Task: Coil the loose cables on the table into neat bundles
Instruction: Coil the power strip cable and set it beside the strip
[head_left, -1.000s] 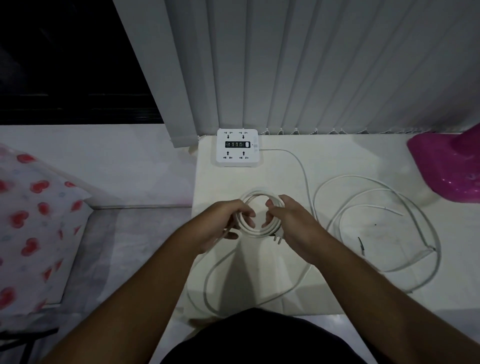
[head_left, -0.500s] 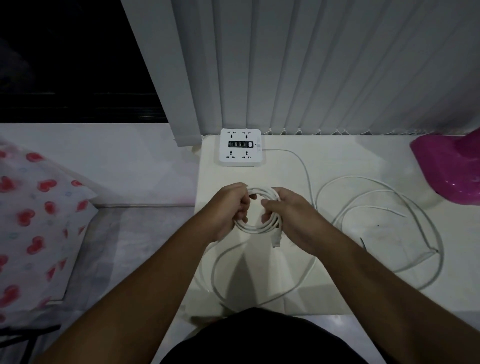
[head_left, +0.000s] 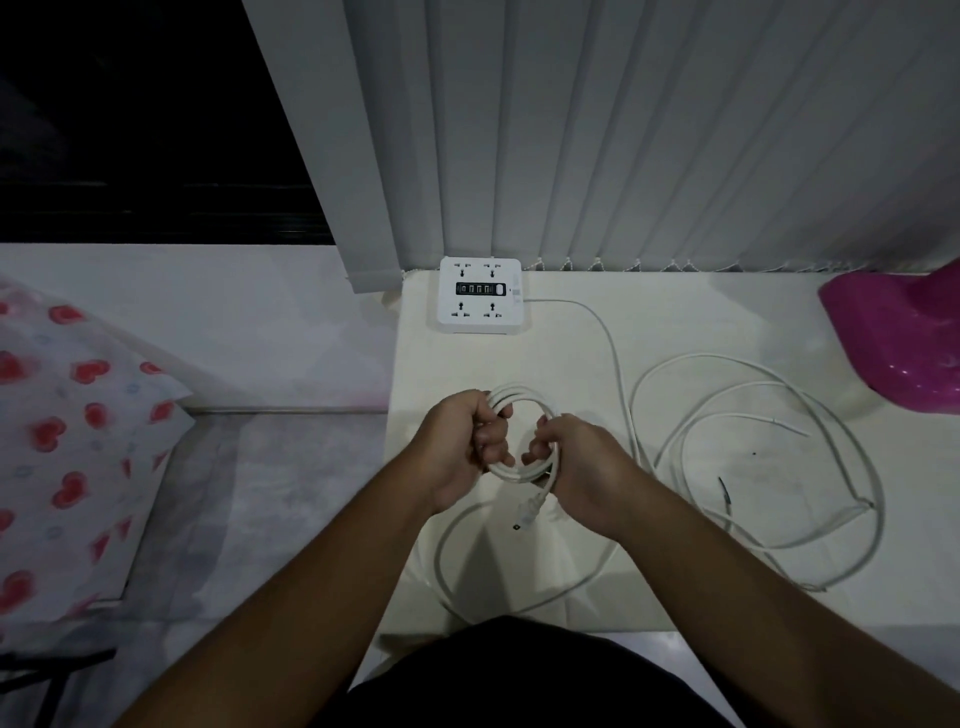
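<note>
A small coil of white cable (head_left: 519, 397) hangs between both hands above the cream table (head_left: 727, 322). My left hand (head_left: 462, 452) grips the coil's left side, fingers curled through the loop. My right hand (head_left: 582, 467) grips its right side. The cable's plug (head_left: 530, 512) dangles below the coil. A slack loop of the same cable (head_left: 441, 556) lies on the table near the front edge and runs up the table to a white power strip (head_left: 480, 301). A second white cable (head_left: 779, 467) lies in loose loops to the right.
A pink plastic object (head_left: 898, 338) stands at the table's right rear. Vertical blinds (head_left: 623, 130) hang behind the table. A heart-patterned cloth (head_left: 67, 457) lies on the left, off the table. A small dark wire end (head_left: 723, 488) lies among the right cable's loops.
Both hands have drawn closer together and tightened on the coil. The plug has swung down below the coil, and the slack loop near the front edge has shrunk a little.
</note>
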